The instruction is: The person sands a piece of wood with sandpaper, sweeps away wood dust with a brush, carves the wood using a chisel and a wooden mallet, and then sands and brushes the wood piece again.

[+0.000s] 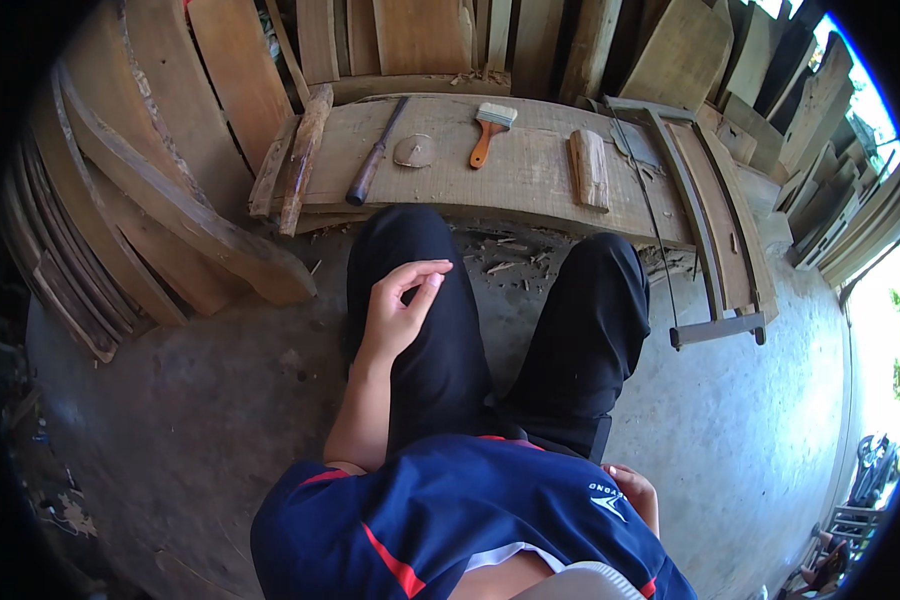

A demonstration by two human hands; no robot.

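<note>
My left hand is raised over my left thigh, its thumb and fingertips brought together in a loose pinch. Nothing shows between them. Beside my right hip, my right hand is partly covered by my blue shirt, so its fingers cannot be read. Ahead of my knees, on a low wooden bench, lie a long dark tool with a rounded wooden handle, a round wooden disc, a flat brush with an orange handle and a split wood block. Neither hand touches them.
A frame saw leans over the right end of the bench. A rough wooden stick rests across its left end. Boards stand along the back and left. Wood chips litter the concrete floor.
</note>
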